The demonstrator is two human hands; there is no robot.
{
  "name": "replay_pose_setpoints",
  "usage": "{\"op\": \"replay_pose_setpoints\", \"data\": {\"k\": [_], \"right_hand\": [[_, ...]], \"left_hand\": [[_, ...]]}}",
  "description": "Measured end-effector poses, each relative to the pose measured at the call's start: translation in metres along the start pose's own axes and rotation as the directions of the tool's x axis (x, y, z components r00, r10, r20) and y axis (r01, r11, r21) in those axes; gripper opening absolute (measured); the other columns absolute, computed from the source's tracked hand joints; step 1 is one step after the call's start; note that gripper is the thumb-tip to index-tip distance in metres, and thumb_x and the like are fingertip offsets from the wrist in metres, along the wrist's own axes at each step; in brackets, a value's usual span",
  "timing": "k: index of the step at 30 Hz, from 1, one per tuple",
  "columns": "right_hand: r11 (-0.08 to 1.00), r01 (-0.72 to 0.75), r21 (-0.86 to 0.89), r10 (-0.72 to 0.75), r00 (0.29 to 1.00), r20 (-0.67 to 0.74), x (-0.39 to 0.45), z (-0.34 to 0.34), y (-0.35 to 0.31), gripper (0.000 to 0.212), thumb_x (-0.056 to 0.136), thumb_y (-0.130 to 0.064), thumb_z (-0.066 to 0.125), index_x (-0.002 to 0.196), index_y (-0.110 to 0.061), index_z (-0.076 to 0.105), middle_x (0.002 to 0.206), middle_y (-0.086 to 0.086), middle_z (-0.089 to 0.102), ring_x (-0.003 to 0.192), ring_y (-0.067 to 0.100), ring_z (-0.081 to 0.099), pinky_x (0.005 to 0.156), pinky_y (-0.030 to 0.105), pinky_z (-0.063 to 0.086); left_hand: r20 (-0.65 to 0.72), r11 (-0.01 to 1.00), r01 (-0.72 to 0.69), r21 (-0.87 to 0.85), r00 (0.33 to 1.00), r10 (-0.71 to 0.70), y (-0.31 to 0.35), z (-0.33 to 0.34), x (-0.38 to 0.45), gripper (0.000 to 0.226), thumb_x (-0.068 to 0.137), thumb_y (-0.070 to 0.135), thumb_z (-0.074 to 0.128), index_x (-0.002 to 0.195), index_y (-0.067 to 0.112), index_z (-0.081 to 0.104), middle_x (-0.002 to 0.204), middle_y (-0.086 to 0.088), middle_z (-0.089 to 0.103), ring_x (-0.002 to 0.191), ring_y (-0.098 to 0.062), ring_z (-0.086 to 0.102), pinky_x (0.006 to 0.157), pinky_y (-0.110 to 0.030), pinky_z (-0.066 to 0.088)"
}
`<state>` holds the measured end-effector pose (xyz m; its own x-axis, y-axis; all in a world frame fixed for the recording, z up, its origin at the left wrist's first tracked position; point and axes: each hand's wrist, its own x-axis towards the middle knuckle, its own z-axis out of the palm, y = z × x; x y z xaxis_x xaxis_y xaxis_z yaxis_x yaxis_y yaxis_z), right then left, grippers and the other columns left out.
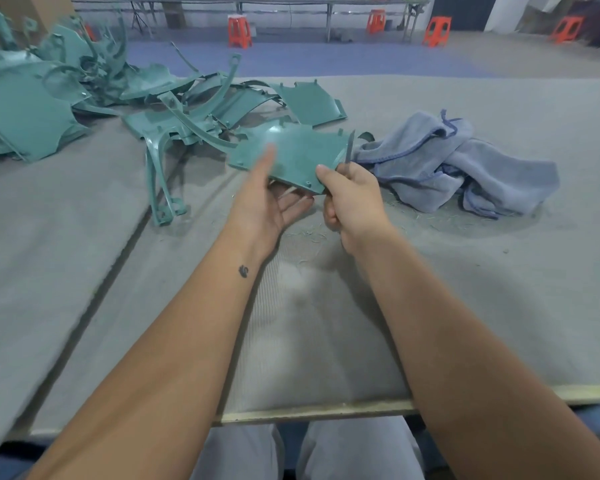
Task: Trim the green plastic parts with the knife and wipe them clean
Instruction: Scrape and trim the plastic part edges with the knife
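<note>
Green plastic panel (293,152) held above grey-carpeted desk (465,271), mid-scene. Left hand (267,199) beneath panel's near-left edge, thumb on top, fingers (291,200) spread loosely underneath. Right hand (352,199) curled around knife (349,147), thumb pressed on panel's near-right corner, blade pointing up along panel's right edge. Blue-grey cloth (458,168) crumpled just right of panel. More green parts (66,105) heaped far left. Orange stools (239,31) on floor beyond desk.
</note>
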<state>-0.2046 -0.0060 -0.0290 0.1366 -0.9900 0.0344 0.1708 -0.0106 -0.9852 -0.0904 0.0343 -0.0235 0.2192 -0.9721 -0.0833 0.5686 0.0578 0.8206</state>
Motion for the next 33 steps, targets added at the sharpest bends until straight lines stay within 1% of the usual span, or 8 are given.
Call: {"op": "replay_pose_setpoints", "data": {"k": [3, 6, 12, 16, 19, 24, 29, 33], "right_hand": [[0.997, 0.054, -0.054, -0.049, 0.995, 0.084, -0.002, 0.002, -0.002, 0.023, 0.089, -0.032, 0.064, 0.078, -0.017, 0.050, 0.057, -0.003, 0.045, 0.036, 0.010, 0.029, 0.036, 0.016, 0.022], [0.998, -0.066, 0.014, 0.062, 0.983, 0.174, -0.002, 0.007, -0.004, 0.037, 0.088, -0.054, 0.053, 0.090, -0.017, 0.057, 0.062, -0.004, 0.052, 0.040, 0.009, 0.034, 0.040, 0.018, 0.025], [0.980, 0.157, -0.122, -0.146, 0.985, 0.096, -0.004, 0.004, -0.003, 0.020, 0.098, -0.013, 0.048, 0.083, -0.016, 0.061, 0.072, -0.003, 0.059, 0.052, 0.009, 0.055, 0.052, 0.026, 0.044], [0.983, 0.156, -0.100, -0.135, 0.972, 0.191, -0.005, 0.001, -0.003, 0.022, 0.099, -0.026, 0.047, 0.089, -0.021, 0.066, 0.056, -0.001, 0.059, 0.042, 0.010, 0.047, 0.041, 0.019, 0.037], [0.980, 0.092, -0.174, -0.058, 0.980, 0.188, -0.003, 0.001, -0.001, 0.047, 0.099, -0.048, 0.034, 0.087, -0.026, 0.074, 0.060, -0.007, 0.050, 0.052, 0.006, 0.038, 0.053, 0.019, 0.033], [0.954, 0.229, -0.196, -0.193, 0.964, 0.185, -0.004, 0.001, 0.003, 0.029, 0.100, -0.030, 0.047, 0.076, -0.026, 0.063, 0.059, -0.024, 0.057, 0.060, -0.005, 0.049, 0.062, 0.014, 0.039], [0.939, 0.326, -0.108, -0.302, 0.933, 0.195, -0.007, 0.001, -0.001, 0.020, 0.096, -0.028, 0.055, 0.078, -0.028, 0.064, 0.070, -0.003, 0.071, 0.058, 0.008, 0.058, 0.057, 0.020, 0.049], [0.951, 0.288, -0.111, -0.254, 0.935, 0.249, -0.008, 0.003, 0.002, 0.023, 0.098, -0.028, 0.052, 0.081, -0.023, 0.066, 0.051, 0.001, 0.054, 0.041, 0.007, 0.043, 0.041, 0.018, 0.035]], "left_hand": [[-0.069, 0.993, -0.015, 0.116, 0.997, 0.023, -0.005, 0.003, 0.002, 0.007, 0.095, 0.012, 0.059, 0.096, 0.009, 0.065, 0.073, -0.003, 0.073, 0.075, -0.019, 0.070, 0.064, -0.024, 0.058], [-0.124, 0.997, -0.006, -0.072, 0.992, -0.003, -0.001, 0.001, 0.004, 0.011, 0.096, 0.006, 0.055, 0.105, 0.003, 0.060, 0.071, -0.007, 0.073, 0.064, -0.019, 0.072, 0.057, -0.023, 0.057], [-0.179, 0.932, -0.005, -0.363, 0.982, -0.065, 0.008, -0.004, 0.002, 0.016, 0.096, 0.001, 0.053, 0.112, -0.002, 0.053, 0.088, -0.018, 0.064, 0.077, -0.024, 0.065, 0.064, -0.027, 0.060], [-0.178, 0.922, 0.002, -0.387, 0.981, -0.077, 0.010, -0.005, -0.001, 0.009, 0.095, 0.000, 0.054, 0.104, 0.000, 0.054, 0.084, -0.016, 0.064, 0.074, -0.021, 0.066, 0.066, -0.026, 0.059], [-0.172, 0.929, 0.022, -0.369, 0.981, -0.091, 0.010, -0.006, -0.002, 0.002, 0.095, 0.002, 0.054, 0.097, 0.001, 0.056, 0.082, -0.014, 0.063, 0.072, -0.020, 0.065, 0.063, -0.024, 0.058], [-0.186, 0.944, 0.038, -0.329, 0.977, -0.105, 0.010, -0.007, -0.001, 0.005, 0.096, 0.005, 0.054, 0.098, 0.002, 0.057, 0.077, -0.011, 0.063, 0.069, -0.017, 0.062, 0.055, -0.020, 0.054], [-0.175, 0.941, 0.050, -0.333, 0.978, -0.114, 0.010, -0.009, 0.000, 0.007, 0.096, 0.006, 0.052, 0.100, 0.003, 0.057, 0.079, -0.011, 0.063, 0.069, -0.017, 0.063, 0.053, -0.019, 0.053], [-0.171, 0.939, 0.050, -0.342, 0.979, -0.114, 0.009, -0.010, 0.002, 0.007, 0.097, 0.006, 0.052, 0.099, 0.003, 0.057, 0.078, -0.011, 0.063, 0.068, -0.017, 0.062, 0.052, -0.019, 0.052]]}}
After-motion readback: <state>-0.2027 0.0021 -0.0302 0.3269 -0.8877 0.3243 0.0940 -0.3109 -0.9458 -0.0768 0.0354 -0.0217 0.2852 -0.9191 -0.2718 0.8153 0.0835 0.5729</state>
